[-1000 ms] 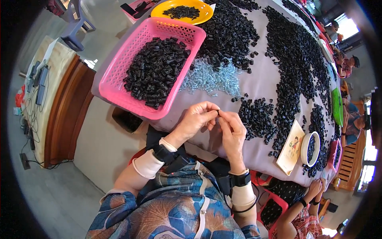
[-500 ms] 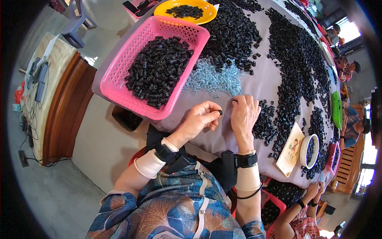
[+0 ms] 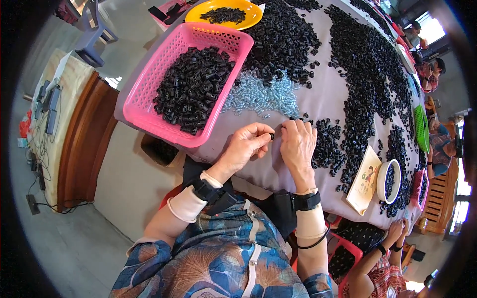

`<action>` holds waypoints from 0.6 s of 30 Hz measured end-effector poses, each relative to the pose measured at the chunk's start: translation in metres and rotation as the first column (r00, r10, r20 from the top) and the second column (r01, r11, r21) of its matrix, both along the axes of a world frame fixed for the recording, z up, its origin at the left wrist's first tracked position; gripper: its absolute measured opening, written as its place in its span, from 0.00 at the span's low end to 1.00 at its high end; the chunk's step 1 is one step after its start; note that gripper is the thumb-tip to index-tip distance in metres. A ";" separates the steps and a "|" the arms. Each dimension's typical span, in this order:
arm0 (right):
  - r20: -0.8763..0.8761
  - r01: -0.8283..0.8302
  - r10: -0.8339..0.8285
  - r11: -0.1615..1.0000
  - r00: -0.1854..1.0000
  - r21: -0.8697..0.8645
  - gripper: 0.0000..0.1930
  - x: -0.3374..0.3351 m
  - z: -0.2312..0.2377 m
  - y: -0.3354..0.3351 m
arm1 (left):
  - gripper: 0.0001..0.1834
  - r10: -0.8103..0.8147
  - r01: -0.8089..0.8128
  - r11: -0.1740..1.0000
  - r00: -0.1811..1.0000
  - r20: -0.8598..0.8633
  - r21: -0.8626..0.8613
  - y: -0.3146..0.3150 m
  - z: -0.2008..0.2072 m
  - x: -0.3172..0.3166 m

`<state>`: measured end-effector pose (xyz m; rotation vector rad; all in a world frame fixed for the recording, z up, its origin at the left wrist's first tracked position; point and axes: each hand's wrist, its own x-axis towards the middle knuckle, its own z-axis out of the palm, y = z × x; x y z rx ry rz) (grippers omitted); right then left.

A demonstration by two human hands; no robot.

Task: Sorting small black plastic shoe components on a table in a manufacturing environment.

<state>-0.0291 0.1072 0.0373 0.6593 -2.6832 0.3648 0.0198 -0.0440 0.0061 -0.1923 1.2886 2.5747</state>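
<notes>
Between thumb and forefinger, my left hand (image 3: 244,145) pinches a small black plastic part (image 3: 272,136) above the table. Close by on the right, my right hand (image 3: 298,147) is palm down with its fingers curled together; a dark bit shows at its thumb side, but I cannot make out what it is. Just beyond both hands lies a pile of small clear bluish pieces (image 3: 263,95). A pink basket (image 3: 133,105) heaped with black plastic parts (image 3: 195,89) stands to the left of my left hand. More loose black parts (image 3: 328,144) lie right of my right hand.
Large heaps of black parts (image 3: 365,84) cover the cloth-covered table's far and right sides. A yellow plate (image 3: 191,15) stands behind the basket. At right are a booklet (image 3: 364,181), a white ring-shaped container (image 3: 381,183) and a green basket (image 3: 421,128). Another person's hands (image 3: 397,231) are at lower right.
The view has shifted slightly. My right hand has drawn a little nearer to my left, its fingers lower over the table. The left hand keeps its pinch on the black part.
</notes>
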 end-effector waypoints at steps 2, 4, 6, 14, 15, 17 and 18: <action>-0.025 -0.010 0.008 0.996 1.000 -0.094 0.05 0.002 -0.003 0.002 | 0.07 0.003 -0.003 1.000 1.000 0.002 0.004 0.001 0.000 -0.001; -0.044 -0.029 0.021 0.982 0.999 -0.186 0.05 0.007 -0.003 0.003 | 0.08 0.012 -0.013 1.000 1.000 0.009 0.008 0.002 0.001 0.000; -0.053 -0.077 0.067 0.968 0.996 -0.237 0.05 0.013 0.000 0.003 | 0.08 0.006 -0.006 1.000 1.000 0.026 0.001 0.001 0.003 -0.001; -0.020 -0.120 0.119 0.990 0.993 -0.076 0.06 0.016 -0.007 0.002 | 0.08 0.023 -0.023 1.000 1.000 -0.003 0.013 0.001 -0.001 0.000; -0.020 -0.121 0.120 0.990 0.993 -0.076 0.06 0.016 -0.006 0.002 | 0.08 0.012 -0.012 1.000 1.000 -0.002 -0.001 0.000 -0.001 0.000; 0.022 -0.111 0.114 0.988 0.993 -0.104 0.07 0.018 -0.004 0.000 | 0.08 0.022 -0.022 1.000 1.000 -0.005 -0.006 0.001 0.000 0.001; 0.021 -0.110 0.113 0.988 0.993 -0.104 0.07 0.019 -0.004 -0.001 | 0.08 0.027 -0.027 1.000 1.000 -0.009 -0.011 0.002 0.002 0.000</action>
